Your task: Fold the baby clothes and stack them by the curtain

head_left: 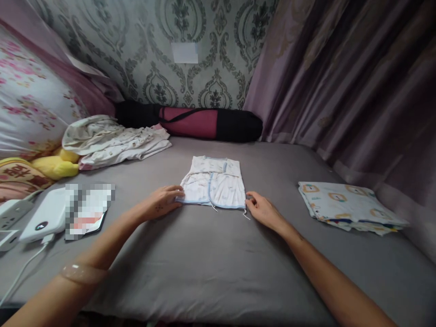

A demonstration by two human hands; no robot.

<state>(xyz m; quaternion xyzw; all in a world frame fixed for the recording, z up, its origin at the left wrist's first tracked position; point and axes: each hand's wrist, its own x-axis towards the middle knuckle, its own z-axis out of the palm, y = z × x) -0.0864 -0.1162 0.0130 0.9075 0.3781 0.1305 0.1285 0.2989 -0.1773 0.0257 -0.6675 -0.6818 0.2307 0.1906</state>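
A small white wrap-front baby shirt (226, 184) with blue trim lies folded flat in the middle of the grey bedsheet (204, 254). Thin ties cross its front, and loose ends hang past the lower hem. My left hand (163, 202) is closed at the lower left corner, thumb below and fingers above the cloth. At the lower right corner, my right hand (264, 209) pinches the hem between thumb and curled fingers. A clear bangle (83, 274) circles my left forearm.
Folded printed cloths (347, 204) lie at right. At left are a white power bank (51, 215) with a cable, a phone (91, 211) and a power strip (13, 213). Rumpled clothing (119, 143), a yellow plush (56, 165) and a maroon-black bag (190, 122) lie farther back.
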